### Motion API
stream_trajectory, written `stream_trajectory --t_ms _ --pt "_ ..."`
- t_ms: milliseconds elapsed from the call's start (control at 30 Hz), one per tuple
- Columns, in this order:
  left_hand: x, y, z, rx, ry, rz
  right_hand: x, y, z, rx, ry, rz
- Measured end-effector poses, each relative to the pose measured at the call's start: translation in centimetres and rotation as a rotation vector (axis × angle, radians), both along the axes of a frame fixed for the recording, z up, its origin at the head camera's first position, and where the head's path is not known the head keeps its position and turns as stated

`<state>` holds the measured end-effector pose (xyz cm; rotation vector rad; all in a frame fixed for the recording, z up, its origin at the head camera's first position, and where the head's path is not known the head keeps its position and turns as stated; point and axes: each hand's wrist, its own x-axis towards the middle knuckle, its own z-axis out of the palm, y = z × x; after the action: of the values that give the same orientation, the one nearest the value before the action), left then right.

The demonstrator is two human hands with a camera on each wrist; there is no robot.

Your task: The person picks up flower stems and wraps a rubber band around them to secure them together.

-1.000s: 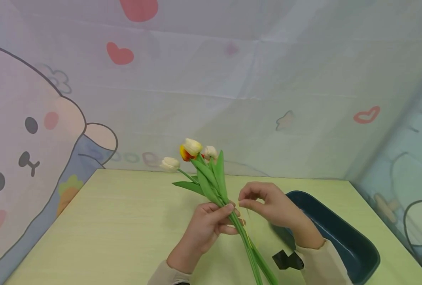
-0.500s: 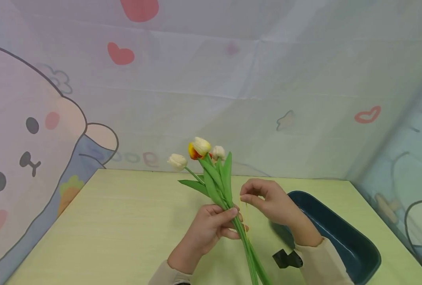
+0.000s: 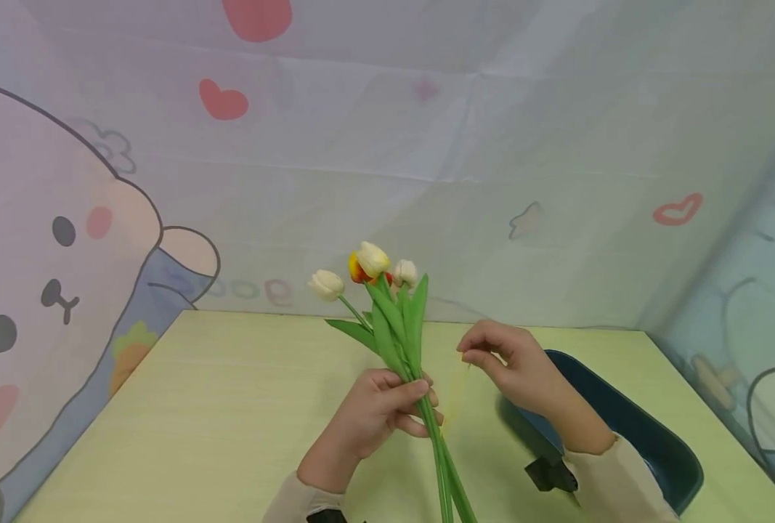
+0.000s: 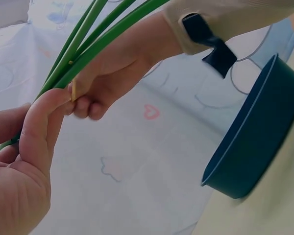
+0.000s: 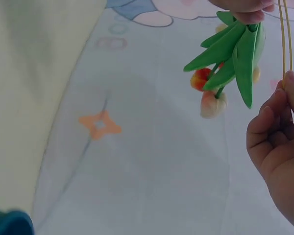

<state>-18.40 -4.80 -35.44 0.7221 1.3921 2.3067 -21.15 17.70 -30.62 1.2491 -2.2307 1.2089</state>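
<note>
A bunch of tulips (image 3: 387, 319) leans left in the head view, with cream blooms and a red-yellow one above green leaves. My left hand (image 3: 380, 407) grips the stems just below the leaves, thumb across the front. To its right, my right hand (image 3: 518, 370) pinches one end of a thin yellow rubber band (image 5: 283, 49) between thumb and fingertips. Two taut strands run from that pinch toward the left hand in the right wrist view. Where the band's other end sits, by the left fingers and stems, is partly hidden.
A dark blue tray (image 3: 658, 432) stands on the pale yellow table (image 3: 230, 407) at the right, partly behind the right forearm. A black strap (image 3: 550, 474) hangs by the right sleeve. A printed cloth backdrop (image 3: 374, 145) rises behind the table.
The right hand has moved right and slightly up, away from the stems, drawing out the rubber band. The left hand keeps its grip; the bunch shifted right, then became more upright.
</note>
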Motion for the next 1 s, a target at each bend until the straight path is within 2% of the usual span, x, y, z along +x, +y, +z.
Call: stream_trajectory --t_ms 133,200,300,433,500,600,700,833,900,1000 --pt "-0.3 -1.2 0.3 0.006 0.017 -0.014 0.5 1.0 0.5 0.05 0.148 0.023" --pt "-0.5 -1.8 0.5 0.02 0.024 -0.021 0.7 1.4 0.6 0.026 0.138 0.059" --pt "-0.8 -2.7 0.6 0.038 0.034 -0.033 0.9 2.0 0.2 -0.086 0.018 0.164" --pt "-1.0 -3.5 0.6 0.046 0.049 -0.059 1.2 2.4 -0.4 -0.265 -0.219 0.351" --pt "-1.0 -3.7 0.6 0.047 0.054 -0.074 1.3 2.5 -0.4 -0.318 -0.331 0.434" --pt "-1.1 -3.9 0.6 0.061 0.066 -0.104 1.1 2.5 -0.3 -0.368 -0.444 0.531" --pt "-1.0 -4.0 0.7 0.077 0.08 -0.136 0.6 2.6 0.0 -0.396 -0.483 0.605" --pt "-0.9 -4.4 0.8 0.104 0.088 -0.159 -0.5 3.1 -0.1 -0.436 -0.458 0.676" --pt "-1.0 -4.8 0.9 0.139 0.092 -0.178 -0.9 3.4 -0.4 -0.456 -0.44 0.679" --pt "-1.1 -5.4 1.1 0.223 0.108 -0.211 -1.4 3.9 -1.1 -0.458 -0.441 0.633"
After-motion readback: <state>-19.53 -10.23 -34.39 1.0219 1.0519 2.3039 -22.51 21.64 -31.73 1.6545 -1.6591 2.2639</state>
